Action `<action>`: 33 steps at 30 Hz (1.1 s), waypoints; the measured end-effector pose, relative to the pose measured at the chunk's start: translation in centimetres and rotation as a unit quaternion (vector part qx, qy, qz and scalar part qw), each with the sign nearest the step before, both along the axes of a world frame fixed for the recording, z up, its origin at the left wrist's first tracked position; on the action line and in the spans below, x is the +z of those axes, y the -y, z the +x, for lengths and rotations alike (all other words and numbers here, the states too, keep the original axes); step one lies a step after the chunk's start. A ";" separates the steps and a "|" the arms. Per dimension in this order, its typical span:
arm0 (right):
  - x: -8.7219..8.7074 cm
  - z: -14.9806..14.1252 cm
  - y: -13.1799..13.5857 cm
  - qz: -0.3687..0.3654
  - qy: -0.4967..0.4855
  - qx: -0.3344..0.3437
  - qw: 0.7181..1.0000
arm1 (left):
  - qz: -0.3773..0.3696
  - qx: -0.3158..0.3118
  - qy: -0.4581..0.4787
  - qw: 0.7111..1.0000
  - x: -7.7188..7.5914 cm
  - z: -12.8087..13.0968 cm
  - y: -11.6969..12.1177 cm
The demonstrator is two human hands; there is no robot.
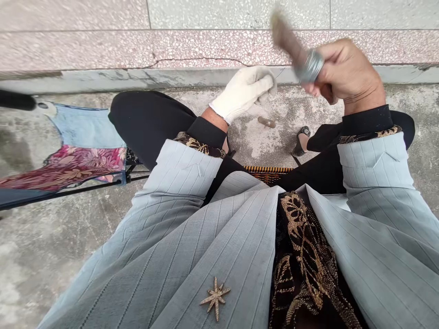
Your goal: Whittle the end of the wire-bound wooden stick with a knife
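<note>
My right hand [353, 71], bare, is closed round the lower end of a brown stick [291, 39] with a paler tip, blurred by motion. A shiny grey-blue coil of thin line [310, 66] is wound round the stick just beside my fingers. To its left, my left hand [245, 91] wears a white knit glove, its fingers closed in a pinch. A fine dark thread [283, 71] shows between the glove's fingertips and the coil. Both hands are held above the ground, apart from each other, in front of my knees.
A raised terrazzo step [206, 45] with a cracked edge runs across the front. On the concrete below lies a small brown flat piece [266, 122]. A folding chair with blue and floral cloth [85, 160] stands at left. A woven seat edge [269, 171] shows beneath me.
</note>
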State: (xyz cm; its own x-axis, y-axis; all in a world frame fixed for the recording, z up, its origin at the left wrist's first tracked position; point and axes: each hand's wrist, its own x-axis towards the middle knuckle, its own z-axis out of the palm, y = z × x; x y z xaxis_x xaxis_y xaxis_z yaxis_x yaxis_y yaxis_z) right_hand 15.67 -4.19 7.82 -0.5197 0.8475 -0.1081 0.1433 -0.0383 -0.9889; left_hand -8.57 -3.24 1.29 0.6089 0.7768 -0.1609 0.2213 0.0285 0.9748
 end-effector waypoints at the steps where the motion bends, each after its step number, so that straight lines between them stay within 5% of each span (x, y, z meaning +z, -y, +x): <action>1: 0.1 -0.2 0.2 0.029 -0.036 -0.089 0.995 | 0.013 0.004 0.032 0.999 -0.1 0.3 0.2; 4: -0.6 -0.9 0.0 0.020 -0.031 -0.215 0.976 | 0.076 -0.033 0.018 0.996 -0.5 1.0 0.9; 8: -2.2 -1.5 -0.6 -0.025 0.066 -0.212 0.975 | 0.125 -0.100 -0.085 0.983 -0.7 1.0 1.2; 12: -2.6 -1.8 -1.2 0.016 0.264 -0.200 0.943 | 0.120 -0.142 -0.110 0.976 0.1 0.8 1.3; 16: -2.6 -1.8 -1.6 0.044 0.439 -0.090 0.893 | 0.113 -0.141 -0.132 0.975 1.0 0.9 1.6; 23: -3.3 -1.4 -1.9 -0.015 0.531 -0.003 0.847 | 0.093 -0.129 -0.154 0.975 0.9 0.8 1.7; 28: -3.8 -0.5 -2.0 -0.044 0.454 0.138 0.879 | 0.072 -0.089 -0.085 0.990 0.7 -0.1 1.3; 33: -2.3 -0.3 -1.5 -0.112 0.314 0.301 0.893 | 0.047 -0.054 -0.060 0.996 0.1 -0.5 0.6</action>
State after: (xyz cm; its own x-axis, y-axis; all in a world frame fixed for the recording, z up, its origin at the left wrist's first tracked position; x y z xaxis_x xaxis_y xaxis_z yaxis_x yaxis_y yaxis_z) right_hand 15.37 -2.67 5.53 -0.6514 0.3551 -0.6706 0.7284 0.0450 -0.6837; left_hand -9.06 -3.82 1.43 0.6700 0.7235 -0.1660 0.3324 -0.0925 0.9386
